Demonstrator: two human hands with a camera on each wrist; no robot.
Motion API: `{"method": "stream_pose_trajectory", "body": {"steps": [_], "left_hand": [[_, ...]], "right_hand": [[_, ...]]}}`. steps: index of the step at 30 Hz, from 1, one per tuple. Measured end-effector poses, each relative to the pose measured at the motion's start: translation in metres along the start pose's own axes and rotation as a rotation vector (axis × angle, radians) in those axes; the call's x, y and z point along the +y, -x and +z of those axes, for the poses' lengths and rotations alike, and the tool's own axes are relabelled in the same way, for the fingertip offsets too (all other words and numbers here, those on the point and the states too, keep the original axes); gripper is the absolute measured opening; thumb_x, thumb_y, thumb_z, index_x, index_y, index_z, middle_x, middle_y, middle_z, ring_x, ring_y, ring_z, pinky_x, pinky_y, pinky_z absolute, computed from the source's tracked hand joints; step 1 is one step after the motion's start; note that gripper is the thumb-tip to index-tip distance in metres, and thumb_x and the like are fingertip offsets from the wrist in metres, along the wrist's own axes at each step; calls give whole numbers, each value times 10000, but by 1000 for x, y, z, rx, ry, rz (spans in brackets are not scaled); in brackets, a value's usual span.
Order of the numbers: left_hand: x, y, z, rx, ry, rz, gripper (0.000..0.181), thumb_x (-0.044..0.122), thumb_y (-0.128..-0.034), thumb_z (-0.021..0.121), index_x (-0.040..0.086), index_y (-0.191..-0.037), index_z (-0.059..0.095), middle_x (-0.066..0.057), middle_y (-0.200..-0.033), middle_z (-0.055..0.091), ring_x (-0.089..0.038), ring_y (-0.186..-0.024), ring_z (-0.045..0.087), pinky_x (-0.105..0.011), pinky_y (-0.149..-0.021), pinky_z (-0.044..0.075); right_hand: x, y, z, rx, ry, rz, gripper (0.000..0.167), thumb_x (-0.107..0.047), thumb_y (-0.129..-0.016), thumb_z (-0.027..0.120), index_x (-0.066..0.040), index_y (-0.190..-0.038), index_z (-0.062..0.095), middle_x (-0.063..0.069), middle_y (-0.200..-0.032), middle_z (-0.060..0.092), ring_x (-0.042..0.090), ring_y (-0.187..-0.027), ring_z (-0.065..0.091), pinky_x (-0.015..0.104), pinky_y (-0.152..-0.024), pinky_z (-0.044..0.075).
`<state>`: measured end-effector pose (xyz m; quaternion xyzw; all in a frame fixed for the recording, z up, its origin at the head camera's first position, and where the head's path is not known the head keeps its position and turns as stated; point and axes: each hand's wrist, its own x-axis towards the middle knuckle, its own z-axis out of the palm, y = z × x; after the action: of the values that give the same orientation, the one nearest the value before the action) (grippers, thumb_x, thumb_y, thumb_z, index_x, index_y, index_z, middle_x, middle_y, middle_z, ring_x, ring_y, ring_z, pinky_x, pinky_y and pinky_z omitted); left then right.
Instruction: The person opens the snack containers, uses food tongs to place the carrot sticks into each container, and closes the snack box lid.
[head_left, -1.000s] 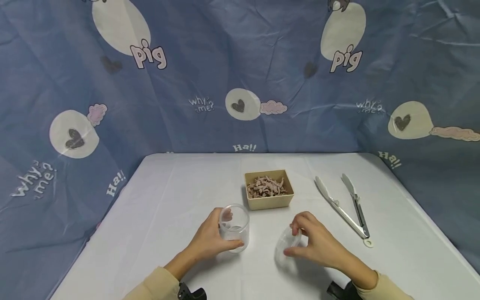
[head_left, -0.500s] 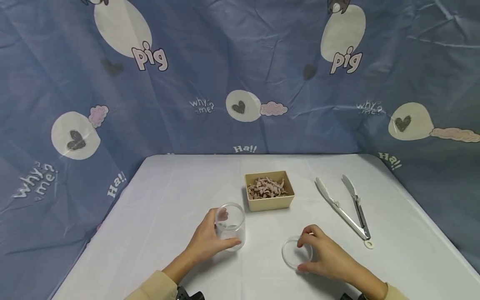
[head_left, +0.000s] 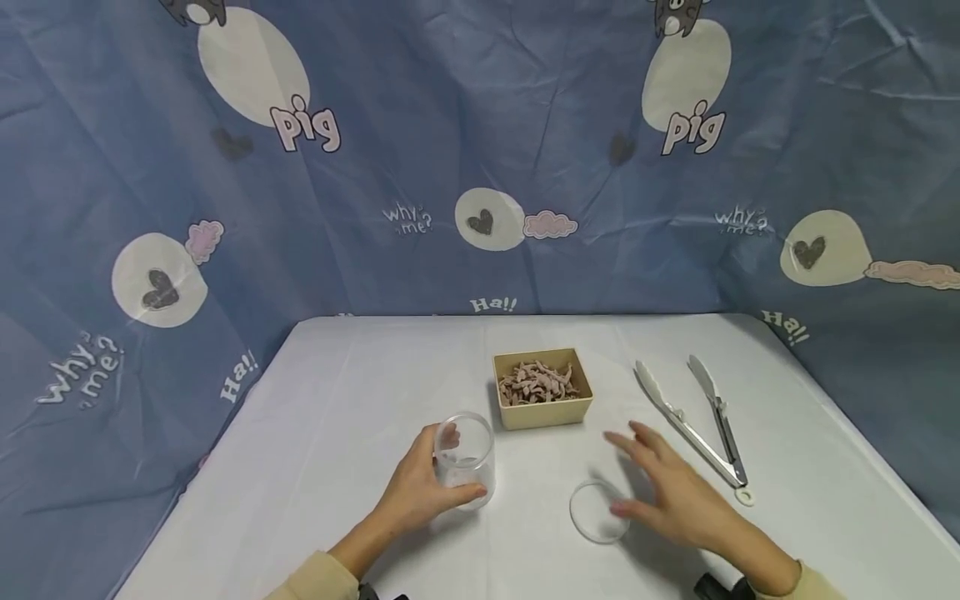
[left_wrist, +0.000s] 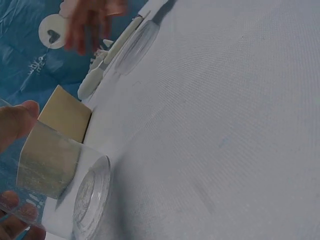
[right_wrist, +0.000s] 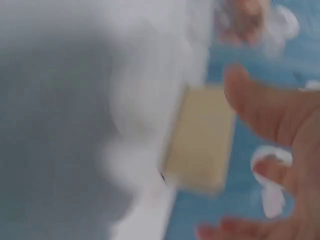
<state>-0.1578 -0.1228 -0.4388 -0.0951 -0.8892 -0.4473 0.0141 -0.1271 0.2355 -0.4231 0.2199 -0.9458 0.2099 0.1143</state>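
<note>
My left hand (head_left: 426,492) grips a clear, empty jar (head_left: 467,467) around its side, thumb in front and fingers behind. In the left wrist view the jar (left_wrist: 60,175) stands upright close to the white surface. A round clear lid (head_left: 579,517) lies flat to the right of the jar. Over its right edge hovers my right hand (head_left: 678,500), fingers spread and holding nothing. In the right wrist view the right hand (right_wrist: 285,145) is blurred, its fingers apart.
Behind the jar and lid stands a beige box (head_left: 547,414) with brown strips (head_left: 537,382) in it. Spread metal tongs (head_left: 693,433) with pale tips lie at the right. A blue printed cloth (head_left: 375,150) hangs behind the white table (head_left: 360,375).
The lid, tilted in my right hand a second ago, now lies flat on the table, released. The right hand has moved right and spread its fingers. My left hand still holds the jar.
</note>
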Motion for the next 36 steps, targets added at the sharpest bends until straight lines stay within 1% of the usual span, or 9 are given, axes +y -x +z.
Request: {"method": "stream_pose_trajectory", "body": {"steps": [2, 4, 6, 8, 10, 12, 19, 27, 36], "left_hand": [[-1, 1, 1, -4, 7, 1, 930, 426, -625, 916, 128, -1370, 446, -34, -1298, 597, -224, -1194, 586, -437, -968, 498], [0, 1, 1, -1, 14, -6, 935, 428, -617, 920, 137, -1370, 449, -27, -1295, 599, -218, -1195, 586, -437, -976, 494], [0, 2, 1, 1, 7, 0, 934, 431, -621, 917, 133, -1370, 446, -34, -1292, 598, -227, -1193, 587, -444, -969, 502], [1, 1, 1, 8, -6, 1, 937, 437, -623, 914, 129, -1373, 444, -39, -1285, 595, -236, -1186, 590, -446, -960, 508], [2, 1, 1, 15, -21, 7, 935, 436, -629, 911, 118, -1374, 445, -51, -1279, 594, -249, -1183, 590, -453, -954, 516], [3, 0, 2, 26, -30, 10, 940, 432, -637, 908, 106, -1385, 441, -62, -1281, 593, -259, -1188, 588, -461, -961, 520], [3, 0, 4, 68, -40, 4, 974, 408, -666, 898, 59, -1436, 414, -110, -1343, 564, -288, -1235, 564, -481, -1010, 510], [-4, -3, -2, 141, -64, -44, 961, 420, -686, 884, 49, -1433, 407, -141, -1367, 534, -294, -1246, 550, -469, -1029, 507], [-6, -7, -7, 172, -31, -70, 966, 401, -711, 873, 31, -1455, 379, -160, -1398, 512, -320, -1287, 523, -467, -1057, 488]], "right_hand": [[18, -5, -12, 97, 45, 95, 864, -381, -744, 837, -143, -1464, 422, 398, -1460, 332, 607, -1220, 460, 731, -850, 466], [39, -9, -25, 114, 87, 233, 900, -373, -767, 823, -92, -1483, 356, 471, -1445, 254, 681, -1243, 355, 792, -842, 404], [60, -9, -33, 57, 104, 385, 961, -406, -793, 798, -33, -1503, 268, 526, -1406, 211, 728, -1223, 296, 810, -818, 376], [78, -7, -38, -31, 98, 515, 1033, -476, -817, 758, 29, -1511, 183, 544, -1361, 232, 741, -1181, 308, 790, -779, 395], [92, -4, -37, -102, 88, 585, 1106, -556, -816, 727, 80, -1504, 139, 552, -1310, 282, 747, -1114, 351, 753, -738, 428], [100, -3, -35, -134, 71, 613, 1158, -603, -801, 718, 109, -1498, 127, 541, -1282, 339, 730, -1079, 398, 713, -721, 457], [106, -3, -28, -135, 52, 614, 1216, -597, -754, 764, 151, -1477, 134, 537, -1231, 399, 676, -1020, 491, 629, -682, 511], [103, -7, -26, -105, 40, 655, 1344, -590, -694, 815, 173, -1474, 31, 556, -1205, 385, 689, -1030, 479, 681, -731, 497], [104, -14, -22, -95, 29, 685, 1350, -562, -662, 851, 196, -1458, 67, 537, -1186, 399, 661, -1024, 487, 652, -722, 485]]}}
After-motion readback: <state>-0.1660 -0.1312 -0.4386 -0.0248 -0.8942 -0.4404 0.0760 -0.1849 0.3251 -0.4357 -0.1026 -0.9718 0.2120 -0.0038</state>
